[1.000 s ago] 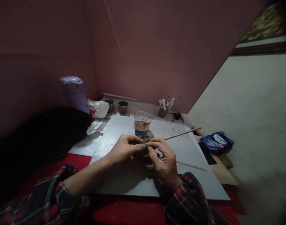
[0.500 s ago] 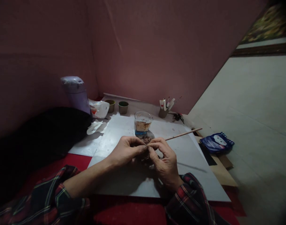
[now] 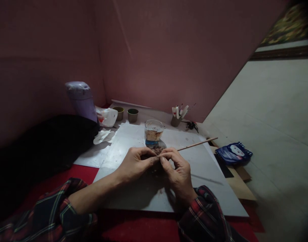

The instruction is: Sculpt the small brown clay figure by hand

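My left hand (image 3: 135,163) and my right hand (image 3: 178,171) meet over a grey board (image 3: 206,181), fingers pinched together. The right hand grips a thin wooden stick (image 3: 198,144) that points up and to the right. The left fingers pinch a small dark brown lump (image 3: 157,150) at the stick's near end; most of it is hidden by my fingers. Just behind the hands stands a glass cup (image 3: 154,132) with brownish liquid.
A lilac flask (image 3: 81,100), a white plastic bag (image 3: 107,117), two small cups (image 3: 126,114) and a pot of brushes (image 3: 177,116) stand at the back. A blue packet (image 3: 234,153) lies right on cardboard. A dark bundle (image 3: 42,144) fills the left.
The hands have stayed together and shifted very slightly; the view has barely moved. The stick keeps the same angle.
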The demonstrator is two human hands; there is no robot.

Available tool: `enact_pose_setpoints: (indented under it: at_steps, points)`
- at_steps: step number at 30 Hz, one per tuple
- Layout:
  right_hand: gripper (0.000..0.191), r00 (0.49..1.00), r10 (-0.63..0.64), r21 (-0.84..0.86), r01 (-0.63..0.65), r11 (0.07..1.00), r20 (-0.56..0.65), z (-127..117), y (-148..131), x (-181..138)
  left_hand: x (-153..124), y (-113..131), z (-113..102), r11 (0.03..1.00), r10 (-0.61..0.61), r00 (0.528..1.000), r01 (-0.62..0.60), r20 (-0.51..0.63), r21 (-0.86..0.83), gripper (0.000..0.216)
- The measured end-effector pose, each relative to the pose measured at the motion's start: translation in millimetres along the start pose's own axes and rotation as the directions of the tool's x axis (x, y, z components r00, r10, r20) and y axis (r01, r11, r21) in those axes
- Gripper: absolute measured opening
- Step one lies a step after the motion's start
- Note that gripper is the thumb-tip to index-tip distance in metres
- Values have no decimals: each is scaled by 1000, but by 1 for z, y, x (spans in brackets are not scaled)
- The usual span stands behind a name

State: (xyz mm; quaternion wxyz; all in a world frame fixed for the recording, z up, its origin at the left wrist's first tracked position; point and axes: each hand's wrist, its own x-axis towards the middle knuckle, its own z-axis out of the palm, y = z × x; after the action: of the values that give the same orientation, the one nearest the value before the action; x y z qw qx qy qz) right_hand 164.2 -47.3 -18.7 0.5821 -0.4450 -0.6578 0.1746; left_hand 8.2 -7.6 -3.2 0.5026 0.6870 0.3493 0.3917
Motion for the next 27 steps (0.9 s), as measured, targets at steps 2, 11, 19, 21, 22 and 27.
enact_pose_setpoints:
  at_steps: [2, 11, 19, 21, 22, 27]
  points:
    - [13, 1000, 10, 7, -10, 1000, 20, 0, 0, -1, 0, -1, 0, 995, 58, 998, -57, -2, 78, 19]
    - [13, 998, 68, 30, -68, 997, -5, 1, -1, 2, -3, -4, 0, 931, 221, 975, -218, 24, 294, 16]
    - [12, 994, 93, 54, -95, 994, 54, 1, -4, 1, -2, -8, 0, 869, 360, 933, -345, 25, 354, 14]
    - [14, 992, 114, 65, -118, 991, 54, 2, -5, 2, -3, -10, 0, 851, 388, 921, -372, 35, 369, 14]
    - [15, 991, 119, 69, -123, 990, 55, 2, -5, 3, -3, -10, 0, 848, 394, 918, -380, 39, 370, 14]
    - [14, 993, 111, 75, -115, 991, 47, 0, -2, 2, -3, -8, 0, 882, 338, 940, -329, 33, 338, 17]
